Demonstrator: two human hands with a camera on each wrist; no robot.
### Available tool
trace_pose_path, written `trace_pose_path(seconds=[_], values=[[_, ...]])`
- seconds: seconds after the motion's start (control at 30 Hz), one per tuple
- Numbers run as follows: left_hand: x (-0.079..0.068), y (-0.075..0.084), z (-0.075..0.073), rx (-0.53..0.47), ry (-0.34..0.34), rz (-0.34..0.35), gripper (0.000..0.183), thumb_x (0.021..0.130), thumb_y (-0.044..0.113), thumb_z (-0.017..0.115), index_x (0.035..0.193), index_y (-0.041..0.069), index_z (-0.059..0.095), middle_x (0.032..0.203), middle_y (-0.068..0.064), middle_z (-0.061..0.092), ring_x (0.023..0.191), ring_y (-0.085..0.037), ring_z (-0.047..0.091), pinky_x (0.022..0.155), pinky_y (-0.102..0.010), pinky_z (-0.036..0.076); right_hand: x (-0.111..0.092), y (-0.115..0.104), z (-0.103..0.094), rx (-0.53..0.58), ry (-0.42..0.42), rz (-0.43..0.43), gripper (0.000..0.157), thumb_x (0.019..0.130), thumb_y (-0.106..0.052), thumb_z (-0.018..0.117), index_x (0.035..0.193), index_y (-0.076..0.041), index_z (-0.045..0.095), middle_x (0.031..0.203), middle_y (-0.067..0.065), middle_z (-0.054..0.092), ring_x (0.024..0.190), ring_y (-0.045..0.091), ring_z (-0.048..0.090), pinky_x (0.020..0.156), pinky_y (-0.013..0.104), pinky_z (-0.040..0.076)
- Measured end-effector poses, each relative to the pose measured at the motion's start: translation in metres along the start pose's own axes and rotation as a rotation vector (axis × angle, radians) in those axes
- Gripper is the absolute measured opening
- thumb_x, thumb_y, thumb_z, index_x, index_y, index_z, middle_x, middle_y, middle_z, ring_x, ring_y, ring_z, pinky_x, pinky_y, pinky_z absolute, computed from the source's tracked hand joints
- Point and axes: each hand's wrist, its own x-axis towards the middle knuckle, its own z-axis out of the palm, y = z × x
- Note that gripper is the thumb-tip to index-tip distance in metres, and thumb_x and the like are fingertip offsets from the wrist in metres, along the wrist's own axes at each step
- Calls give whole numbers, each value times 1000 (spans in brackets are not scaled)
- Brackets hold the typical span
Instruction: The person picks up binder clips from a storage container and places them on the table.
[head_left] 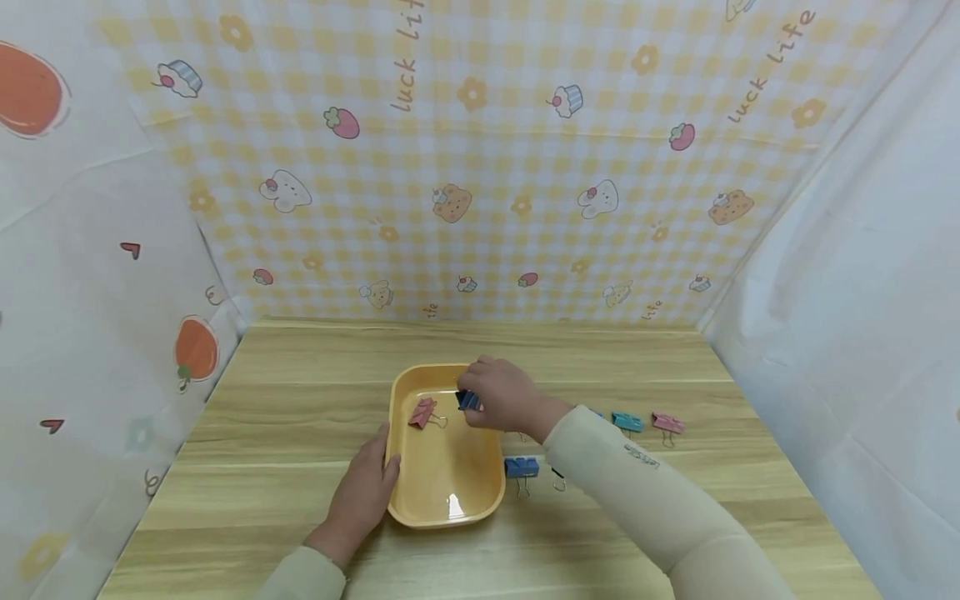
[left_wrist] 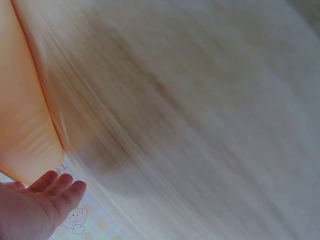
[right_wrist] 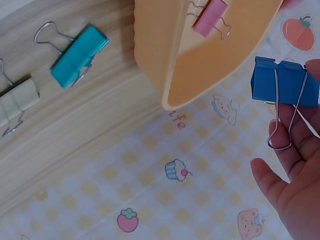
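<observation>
My right hand [head_left: 504,396] holds a blue binder clip [head_left: 468,401] over the far right part of a yellow tray [head_left: 446,524]. In the right wrist view, the clip [right_wrist: 285,82] sits at the fingertips, its wire handles hanging towards the palm. A pink binder clip [head_left: 423,412] lies inside the tray at the far left. At the tray's left side, my left hand [head_left: 362,487] holds the rim, thumb over the edge and fingers along the outer wall. The left wrist view shows those fingers [left_wrist: 57,192] nearly straight below the tray wall.
Right of the tray, several binder clips lie on the wooden table [head_left: 300,375]: a blue one [head_left: 522,468], a teal one [head_left: 627,422] and a pink one [head_left: 667,423]. The right sleeve [head_left: 630,483] partly covers others. A patterned cloth [head_left: 480,167] stands behind the table.
</observation>
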Motion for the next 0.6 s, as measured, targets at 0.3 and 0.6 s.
trace_pose_path(seconds=[0.3, 0.6], values=[[-2, 4, -3, -21, -3, 0, 59, 101, 18, 48, 150, -5, 24, 147, -28, 37, 135, -44, 35, 110, -56, 30, -20, 13, -5, 5, 40, 40, 29, 83, -27, 72, 107, -10, 69, 97, 0, 66, 88, 17, 54, 79, 34, 50], [-2, 5, -3, -15, -11, -4, 59, 101, 19, 47, 150, -6, 24, 146, -29, 37, 135, -45, 35, 110, -57, 30, -43, 32, -7, 18, 67, 94, 23, 83, -23, 69, 100, -8, 68, 90, 0, 64, 83, 17, 51, 77, 35, 48]])
